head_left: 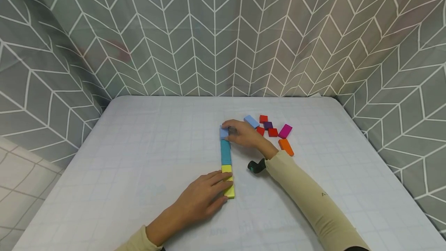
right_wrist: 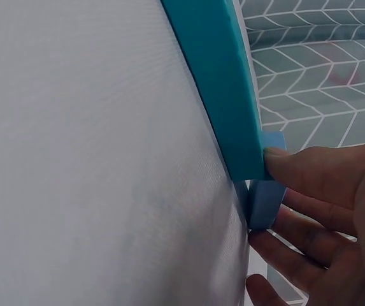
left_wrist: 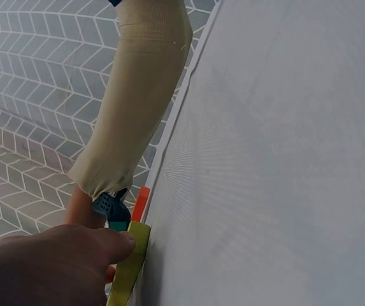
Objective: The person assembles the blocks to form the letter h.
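Note:
A straight row of flat blocks runs away from me in the head view: yellow (head_left: 229,193) nearest, teal (head_left: 225,152) in the middle, light blue (head_left: 223,133) at the far end. My left hand (head_left: 202,196) rests with its fingers laid across the yellow part and its thumb by the near end. At the far end my right hand (head_left: 244,134) holds the light blue block between thumb and fingers. In the right wrist view the thumb overlaps the corner of the teal block (right_wrist: 227,95), with the light blue block (right_wrist: 266,207) just beyond.
Right of the row lie loose blocks: another light blue one (head_left: 251,121), several red ones (head_left: 273,132), a purple one (head_left: 268,125), a magenta one (head_left: 285,131) and an orange one (head_left: 286,147). The white tabletop (head_left: 150,146) ends at a patterned curtain (head_left: 216,49).

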`<state>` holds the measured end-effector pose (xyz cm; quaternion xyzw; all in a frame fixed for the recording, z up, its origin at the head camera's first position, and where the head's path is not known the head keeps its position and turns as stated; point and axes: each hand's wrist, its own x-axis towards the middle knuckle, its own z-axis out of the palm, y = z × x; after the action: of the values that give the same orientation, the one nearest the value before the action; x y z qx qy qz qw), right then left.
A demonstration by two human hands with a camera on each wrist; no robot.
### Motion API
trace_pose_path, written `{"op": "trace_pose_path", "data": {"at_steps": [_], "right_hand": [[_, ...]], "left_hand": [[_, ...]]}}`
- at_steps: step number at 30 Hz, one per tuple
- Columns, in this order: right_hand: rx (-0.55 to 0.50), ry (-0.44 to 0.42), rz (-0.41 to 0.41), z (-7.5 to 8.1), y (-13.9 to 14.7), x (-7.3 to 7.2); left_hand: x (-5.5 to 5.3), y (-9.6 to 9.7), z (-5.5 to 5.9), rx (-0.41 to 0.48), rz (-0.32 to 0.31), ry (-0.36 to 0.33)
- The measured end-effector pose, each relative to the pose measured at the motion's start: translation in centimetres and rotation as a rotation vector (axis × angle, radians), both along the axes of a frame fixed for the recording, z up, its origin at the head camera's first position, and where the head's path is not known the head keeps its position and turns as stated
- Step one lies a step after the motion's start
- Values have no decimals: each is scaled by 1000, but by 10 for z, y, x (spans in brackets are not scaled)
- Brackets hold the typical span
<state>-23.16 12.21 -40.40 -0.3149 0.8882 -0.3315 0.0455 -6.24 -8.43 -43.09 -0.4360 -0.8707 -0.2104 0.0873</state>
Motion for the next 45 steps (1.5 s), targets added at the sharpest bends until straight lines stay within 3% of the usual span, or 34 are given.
{"op": "trace_pose_path", "data": {"at_steps": [45], "right_hand": [[33,3,-9,-10,4,2]], "left_hand": [[1,1,3,-13,4,-22]]}}
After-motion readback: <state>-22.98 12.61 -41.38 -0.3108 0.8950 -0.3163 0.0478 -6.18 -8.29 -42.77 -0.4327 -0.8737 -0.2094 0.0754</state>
